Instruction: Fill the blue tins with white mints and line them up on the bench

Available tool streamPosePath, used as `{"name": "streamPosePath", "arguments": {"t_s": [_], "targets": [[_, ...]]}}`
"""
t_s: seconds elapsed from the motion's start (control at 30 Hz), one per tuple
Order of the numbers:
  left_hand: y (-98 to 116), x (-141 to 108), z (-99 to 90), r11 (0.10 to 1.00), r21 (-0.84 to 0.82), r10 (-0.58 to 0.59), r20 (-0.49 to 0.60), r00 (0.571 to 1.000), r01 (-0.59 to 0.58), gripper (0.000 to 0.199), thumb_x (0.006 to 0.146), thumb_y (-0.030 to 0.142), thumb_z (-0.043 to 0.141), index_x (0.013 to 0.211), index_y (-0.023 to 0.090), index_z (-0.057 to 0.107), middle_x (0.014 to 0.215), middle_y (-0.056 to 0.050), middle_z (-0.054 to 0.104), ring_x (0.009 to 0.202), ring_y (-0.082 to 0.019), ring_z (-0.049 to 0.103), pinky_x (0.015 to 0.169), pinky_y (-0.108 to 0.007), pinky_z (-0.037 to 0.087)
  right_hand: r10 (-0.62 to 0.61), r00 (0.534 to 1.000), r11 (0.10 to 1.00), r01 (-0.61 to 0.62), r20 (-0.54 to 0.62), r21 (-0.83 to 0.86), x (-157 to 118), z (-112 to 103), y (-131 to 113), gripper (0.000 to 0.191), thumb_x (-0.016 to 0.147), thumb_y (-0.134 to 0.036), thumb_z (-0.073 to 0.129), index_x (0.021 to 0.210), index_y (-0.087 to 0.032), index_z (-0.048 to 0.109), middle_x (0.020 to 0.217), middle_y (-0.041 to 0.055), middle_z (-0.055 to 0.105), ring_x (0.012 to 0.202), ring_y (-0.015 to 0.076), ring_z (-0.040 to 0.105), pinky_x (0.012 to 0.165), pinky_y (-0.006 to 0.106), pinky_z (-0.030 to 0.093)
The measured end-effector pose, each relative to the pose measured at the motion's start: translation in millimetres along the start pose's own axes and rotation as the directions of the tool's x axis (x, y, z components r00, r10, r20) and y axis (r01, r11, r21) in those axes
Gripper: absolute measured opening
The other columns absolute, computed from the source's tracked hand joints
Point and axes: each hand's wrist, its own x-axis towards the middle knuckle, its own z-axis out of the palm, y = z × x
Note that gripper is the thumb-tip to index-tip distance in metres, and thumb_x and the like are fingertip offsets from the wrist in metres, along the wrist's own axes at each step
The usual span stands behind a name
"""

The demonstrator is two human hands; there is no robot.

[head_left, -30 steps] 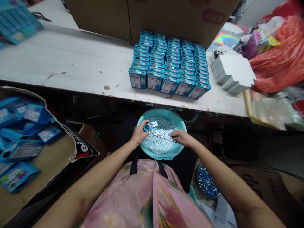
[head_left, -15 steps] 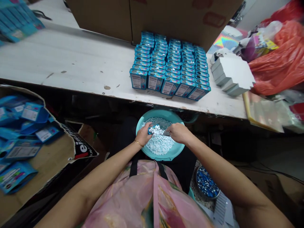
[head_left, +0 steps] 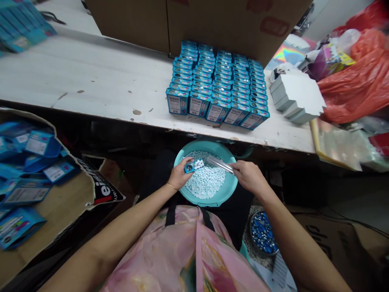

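Note:
My left hand (head_left: 181, 174) grips a small blue mint tin (head_left: 190, 166) over a teal plastic basin (head_left: 224, 150), with white mints heaped in the tin's open end. My right hand (head_left: 248, 177) holds a transparent plastic scoop (head_left: 220, 164) by one end, its far end over the basin and apart from the tin. Pale blue-white mints (head_left: 206, 181) fill the basin just below both hands. The basin rests on my lap, above my pink floral apron (head_left: 170, 251).
On the white table ahead stand several rows of filled blue tins (head_left: 217, 87), backed by a cardboard box (head_left: 127, 24). Folded white card (head_left: 299, 97) and an orange plastic bag (head_left: 355, 85) lie right. A cardboard lid holds blue packets (head_left: 38, 144) at left; a bowl of blue pieces (head_left: 263, 233) sits low right.
My right hand has moved right and away from the tin, taking the scoop with it. The tin now holds a heap of mints, and my left hand has shifted little.

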Motion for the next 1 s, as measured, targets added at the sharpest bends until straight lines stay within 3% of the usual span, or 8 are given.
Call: {"name": "streamPosePath", "arguments": {"t_s": [0.1, 0.2, 0.33, 0.47, 0.7, 0.87, 1.0], "targets": [[-4.2, -2.8, -3.3, 0.985, -0.168, -0.028, -0.010, 1.000, 0.026, 0.058, 0.064, 0.022, 0.062, 0.117, 0.016, 0.041, 0.111, -0.009, 0.057, 0.104, -0.021, 0.053, 0.091, -0.036, 0.042, 0.032, 0.996, 0.993, -0.023, -0.080, 0.116, -5.6, 14.2, 18.9, 0.034, 0.082, -0.025, 0.035, 0.105, -0.029, 0.060, 0.093, 0.0011, 0.064, 0.082, 0.0134, 0.056, 0.066, 0.020, 0.035], [-7.0, 0.9, 4.2, 0.973, -0.227, -0.050, -0.005, 0.999, 0.048, 0.057, 0.062, 0.021, 0.063, 0.115, 0.014, 0.043, 0.108, -0.010, 0.058, 0.101, -0.021, 0.055, 0.089, -0.037, 0.043, 0.055, 0.994, 0.977, -0.035, -0.094, 0.210, -5.1, 28.9, 25.0, 0.033, 0.081, -0.025, 0.037, 0.103, -0.028, 0.061, 0.094, 0.0006, 0.065, 0.083, 0.0132, 0.057, 0.068, 0.019, 0.036], [-0.3, 11.2, 16.4, 0.988, -0.148, -0.040, -0.012, 0.999, 0.037, 0.055, 0.061, 0.015, 0.061, 0.114, 0.015, 0.046, 0.106, -0.007, 0.059, 0.100, -0.020, 0.055, 0.090, -0.035, 0.042, 0.087, 0.994, 0.966, -0.067, -0.070, 0.250, 0.6, 45.9, 25.5, 0.033, 0.080, -0.025, 0.038, 0.104, -0.029, 0.061, 0.098, 0.0011, 0.065, 0.086, 0.0146, 0.057, 0.070, 0.020, 0.037], [4.4, 15.5, 14.1, 0.999, -0.049, -0.011, 0.011, 1.000, 0.012, 0.055, 0.062, 0.012, 0.058, 0.114, 0.018, 0.046, 0.106, -0.005, 0.059, 0.101, -0.019, 0.054, 0.091, -0.034, 0.042, 0.124, 0.992, 0.966, -0.116, -0.021, 0.230, 7.2, 67.5, 25.9, 0.033, 0.079, -0.026, 0.040, 0.103, -0.029, 0.061, 0.101, 0.0022, 0.064, 0.091, 0.0172, 0.057, 0.074, 0.022, 0.038], [-4.8, 10.5, 12.9, 0.989, -0.144, -0.032, -0.007, 0.999, 0.031, 0.055, 0.063, 0.014, 0.059, 0.115, 0.015, 0.044, 0.107, -0.008, 0.058, 0.100, -0.020, 0.055, 0.090, -0.035, 0.043, 0.149, 0.985, 0.964, -0.165, 0.092, 0.208, 14.4, 99.7, 20.6, 0.035, 0.078, -0.025, 0.038, 0.105, -0.032, 0.060, 0.100, 0.0018, 0.064, 0.091, 0.0182, 0.057, 0.073, 0.024, 0.038], [6.7, 10.2, 11.0, 0.985, 0.101, 0.132, 0.086, 0.988, -0.140, 0.058, 0.061, 0.004, 0.051, 0.117, 0.021, 0.046, 0.111, -0.005, 0.056, 0.106, -0.019, 0.050, 0.095, -0.037, 0.038, 0.177, 0.973, 0.969, -0.199, 0.148, 0.146, 16.4, 113.4, 15.0, 0.036, 0.078, -0.022, 0.037, 0.104, -0.032, 0.060, 0.102, 0.0030, 0.063, 0.090, 0.0187, 0.056, 0.071, 0.025, 0.038], [14.8, 10.7, -3.4, 0.975, 0.174, 0.118, 0.105, 0.987, -0.135, 0.062, 0.060, 0.004, 0.050, 0.119, 0.022, 0.044, 0.112, -0.004, 0.056, 0.106, -0.020, 0.051, 0.094, -0.036, 0.039, 0.127, 0.978, 0.982, -0.148, 0.167, 0.117, 20.2, 128.1, 2.8, 0.037, 0.080, -0.018, 0.034, 0.103, -0.029, 0.060, 0.102, 0.0048, 0.061, 0.090, 0.0172, 0.055, 0.070, 0.024, 0.037]]}}
